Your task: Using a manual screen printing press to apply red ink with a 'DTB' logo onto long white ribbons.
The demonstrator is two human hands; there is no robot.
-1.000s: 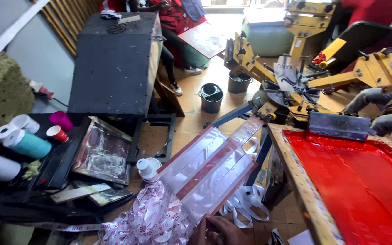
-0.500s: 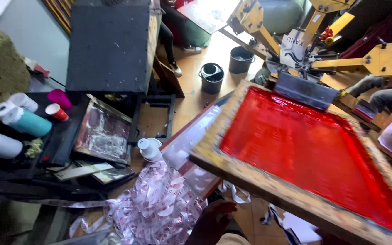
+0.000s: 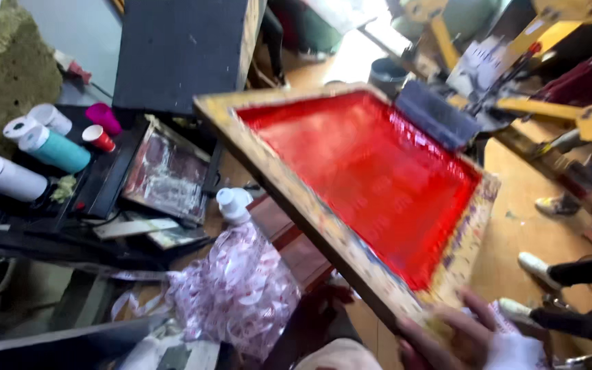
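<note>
A wooden screen frame point(image 3: 289, 199) with mesh flooded in red ink fills the middle, tilted, its far end toward the yellow press. A grey-blue squeegee point(image 3: 436, 113) lies across that far end. My right hand point(image 3: 450, 336) grips the frame's near corner at the bottom right, a white cloth point(image 3: 515, 351) beside it. My left hand point(image 3: 320, 312), dark with ink and partly hidden, holds the near rail from underneath.
A pile of pink-and-white printed ribbon point(image 3: 234, 288) and a white bottle point(image 3: 233, 204) lie below the frame. White and teal bottles point(image 3: 53, 147) and small cups point(image 3: 97, 137) sit left. A black board point(image 3: 179, 51) stands behind. Another person's shoes point(image 3: 536, 264) are right.
The red screen frame has swung left and nearer, from the right edge to the middle of the view. My right hand has come into view on its near corner.
</note>
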